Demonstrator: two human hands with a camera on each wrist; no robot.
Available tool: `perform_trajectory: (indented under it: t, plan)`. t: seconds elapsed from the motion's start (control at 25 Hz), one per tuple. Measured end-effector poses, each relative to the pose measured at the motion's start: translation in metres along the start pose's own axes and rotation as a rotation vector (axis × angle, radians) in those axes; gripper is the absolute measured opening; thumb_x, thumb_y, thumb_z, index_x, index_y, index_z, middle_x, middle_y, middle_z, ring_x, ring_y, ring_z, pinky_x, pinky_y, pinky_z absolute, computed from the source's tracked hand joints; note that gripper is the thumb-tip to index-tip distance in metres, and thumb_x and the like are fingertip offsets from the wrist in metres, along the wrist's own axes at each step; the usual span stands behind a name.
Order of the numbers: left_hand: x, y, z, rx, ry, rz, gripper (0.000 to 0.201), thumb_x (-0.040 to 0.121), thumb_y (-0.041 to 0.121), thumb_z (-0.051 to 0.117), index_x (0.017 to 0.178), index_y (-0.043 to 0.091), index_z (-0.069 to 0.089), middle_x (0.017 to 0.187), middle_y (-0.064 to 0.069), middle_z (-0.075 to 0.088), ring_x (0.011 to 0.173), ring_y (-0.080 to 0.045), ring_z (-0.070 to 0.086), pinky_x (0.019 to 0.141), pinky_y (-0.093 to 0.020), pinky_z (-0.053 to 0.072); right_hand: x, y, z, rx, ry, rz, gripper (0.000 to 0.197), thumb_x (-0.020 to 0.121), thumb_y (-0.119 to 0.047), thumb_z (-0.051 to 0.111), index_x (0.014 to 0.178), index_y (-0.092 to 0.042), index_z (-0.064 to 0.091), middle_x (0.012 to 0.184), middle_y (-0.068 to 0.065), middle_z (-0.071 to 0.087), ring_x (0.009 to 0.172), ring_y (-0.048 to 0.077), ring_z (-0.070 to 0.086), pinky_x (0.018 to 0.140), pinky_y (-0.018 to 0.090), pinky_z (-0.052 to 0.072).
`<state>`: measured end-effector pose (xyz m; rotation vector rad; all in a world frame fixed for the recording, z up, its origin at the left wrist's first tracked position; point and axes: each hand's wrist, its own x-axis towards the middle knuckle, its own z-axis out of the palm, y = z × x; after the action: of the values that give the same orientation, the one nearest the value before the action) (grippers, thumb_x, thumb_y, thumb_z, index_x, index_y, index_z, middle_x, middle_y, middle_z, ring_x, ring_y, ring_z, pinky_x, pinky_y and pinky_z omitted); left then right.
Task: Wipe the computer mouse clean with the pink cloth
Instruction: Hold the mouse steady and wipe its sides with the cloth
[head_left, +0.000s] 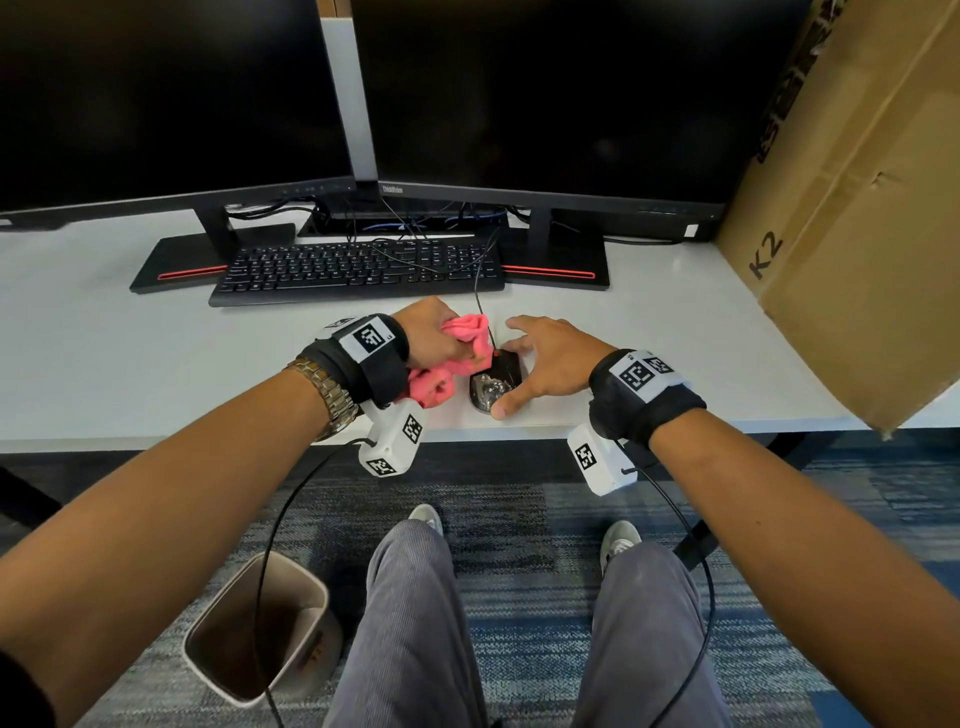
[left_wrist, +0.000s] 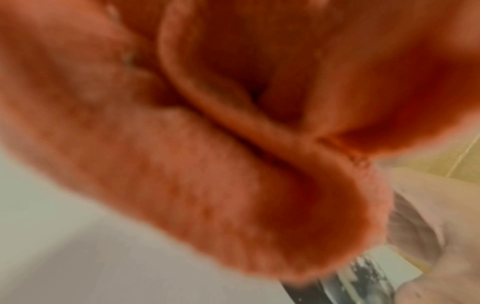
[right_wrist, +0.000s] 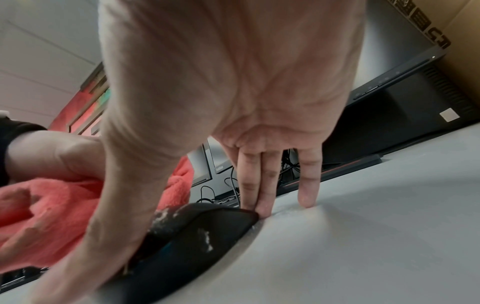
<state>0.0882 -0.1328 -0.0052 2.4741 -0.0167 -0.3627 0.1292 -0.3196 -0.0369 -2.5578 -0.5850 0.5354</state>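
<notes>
A black computer mouse (head_left: 491, 384) with white smears lies near the front edge of the white desk (head_left: 675, 332). My left hand (head_left: 441, 338) grips a bunched pink cloth (head_left: 467, 332) and holds it against the mouse's left front. The cloth (left_wrist: 207, 164) fills the left wrist view, with a strip of the mouse (left_wrist: 363, 277) below it. My right hand (head_left: 545, 364) arches over the mouse (right_wrist: 202, 236). Its thumb (right_wrist: 103, 226) lies along the near side, its fingers (right_wrist: 265, 185) stand at the far edge, and it holds the mouse between them. The cloth (right_wrist: 52, 205) shows behind the thumb.
A black keyboard (head_left: 358, 270) and two dark monitors (head_left: 156, 104) (head_left: 545, 93) stand behind the hands. The mouse cable (head_left: 480, 296) runs back toward them. A big cardboard box (head_left: 857, 234) leans over the desk's right end. A waste bin (head_left: 260, 623) sits on the floor.
</notes>
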Motion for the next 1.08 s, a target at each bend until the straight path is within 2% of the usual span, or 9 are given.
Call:
perform_trajectory:
  t: [0.08,0.16,0.24,0.32,0.4,0.56,0.8,0.96,1.08]
  plan:
    - [-0.003,0.000,0.002,0.002,0.017,0.021,0.022,0.084,0.007,0.059,0.064,0.008,0.051,0.052,0.003,0.048,0.050,-0.009,0.043,0.045,-0.011,0.038,0.000,0.000,0.000,0.004,-0.002,-0.006,0.131,0.057,-0.046,0.094,0.159,-0.013,0.019,0.155,0.003,0.047,0.147,0.024,0.036,0.120,0.039,0.027]
    - [-0.004,-0.005,0.004,0.035,0.056,0.034,0.026,0.082,0.013,0.063,0.060,0.010,0.050,0.055,0.001,0.048,0.053,-0.012,0.041,0.050,-0.017,0.037,0.000,0.001,0.001,0.009,-0.004,-0.011,0.131,0.057,-0.045,0.095,0.159,-0.012,0.020,0.155,0.004,0.047,0.146,0.024,0.038,0.121,0.040,0.029]
    - [-0.003,-0.010,0.004,0.032,0.053,0.021,0.023,0.080,0.018,0.066,0.065,0.003,0.055,0.061,-0.004,0.052,0.059,-0.015,0.043,0.057,-0.021,0.041,0.000,0.002,0.001,0.011,-0.001,-0.017,0.131,0.056,-0.045,0.095,0.158,-0.012,0.020,0.155,0.005,0.048,0.145,0.024,0.040,0.121,0.040,0.029]
    - [-0.002,-0.015,0.004,0.001,0.049,0.027,0.030,0.075,0.024,0.066,0.074,-0.005,0.061,0.068,-0.008,0.056,0.065,-0.017,0.047,0.065,-0.030,0.045,0.000,0.002,0.003,0.021,0.005,-0.027,0.130,0.057,-0.046,0.095,0.158,-0.014,0.021,0.155,0.005,0.048,0.145,0.024,0.040,0.120,0.040,0.030]
    - [-0.002,-0.018,0.005,-0.038,0.107,0.025,0.040,0.068,0.035,0.063,0.074,-0.004,0.062,0.069,-0.008,0.059,0.065,-0.017,0.049,0.067,-0.035,0.047,0.000,0.001,0.005,0.034,0.019,-0.036,0.128,0.058,-0.048,0.094,0.158,-0.016,0.021,0.155,0.005,0.048,0.145,0.024,0.039,0.119,0.040,0.030]
    - [-0.001,-0.022,0.014,-0.041,0.264,0.002,0.031,0.080,0.031,0.065,0.072,0.001,0.064,0.067,-0.008,0.058,0.061,-0.019,0.048,0.060,-0.033,0.045,-0.003,0.001,0.011,0.019,0.058,-0.067,0.125,0.061,-0.053,0.090,0.159,-0.019,0.020,0.153,0.004,0.049,0.144,0.025,0.039,0.114,0.036,0.031]
    - [-0.007,-0.021,0.024,0.077,0.321,0.053,0.033,0.085,0.032,0.063,0.061,0.013,0.049,0.061,-0.005,0.051,0.057,-0.018,0.042,0.052,-0.027,0.036,-0.006,0.004,0.018,0.024,0.115,-0.096,0.122,0.063,-0.055,0.089,0.158,-0.023,0.020,0.151,0.005,0.052,0.142,0.027,0.038,0.112,0.040,0.033]
    - [-0.010,-0.022,0.021,0.087,0.297,0.055,0.034,0.085,0.033,0.061,0.061,0.011,0.052,0.061,-0.008,0.053,0.057,-0.018,0.043,0.055,-0.028,0.038,-0.006,0.005,0.022,0.030,0.140,-0.099,0.120,0.064,-0.057,0.088,0.157,-0.024,0.020,0.150,0.008,0.052,0.142,0.029,0.037,0.112,0.044,0.035]
    - [-0.008,-0.021,0.016,0.045,0.335,0.036,0.034,0.084,0.031,0.061,0.058,0.011,0.050,0.061,-0.008,0.054,0.058,-0.018,0.044,0.059,-0.029,0.041,-0.003,0.005,0.024,0.006,0.150,-0.096,0.119,0.062,-0.063,0.085,0.156,-0.026,0.022,0.150,0.011,0.051,0.141,0.030,0.041,0.111,0.044,0.037]
